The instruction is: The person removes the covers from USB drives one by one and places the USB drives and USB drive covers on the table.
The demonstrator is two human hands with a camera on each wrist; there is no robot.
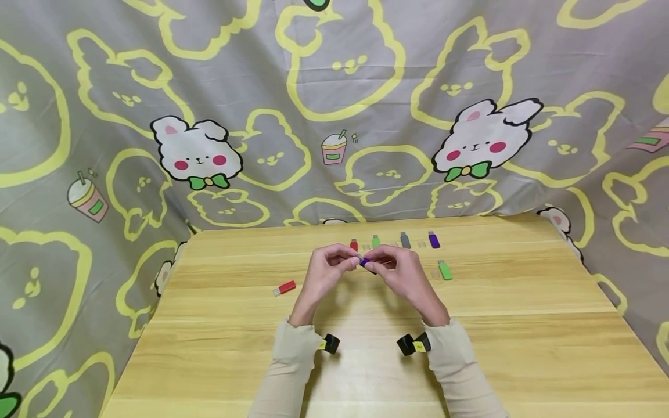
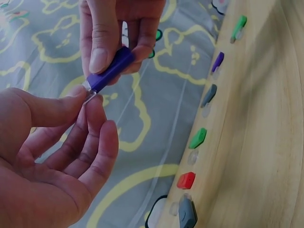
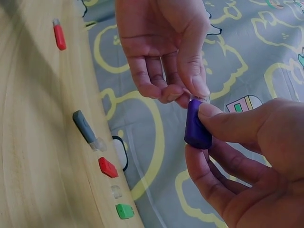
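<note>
Over the middle of the table, both hands meet on one purple USB stick (image 3: 197, 127). My right hand (image 1: 401, 271) pinches its purple body between thumb and fingers. The thumb and fingertips of my left hand (image 1: 325, 273) pinch the clear cap (image 2: 89, 93) at the stick's connector end. The fingertips partly hide this end, so I cannot tell how far the cap covers the connector. The left hand's other fingers are loosely bent below it in the left wrist view.
Beyond the hands lie a red stick (image 1: 353, 244), a green one (image 1: 376, 240), a grey one (image 1: 405, 240) and another purple one (image 1: 434, 240), with small clear caps beside them. Another green stick (image 1: 445, 270) lies right; a red stick (image 1: 287, 287) lies left, its connector bare. Patterned cloth (image 1: 334, 191) hangs behind the table.
</note>
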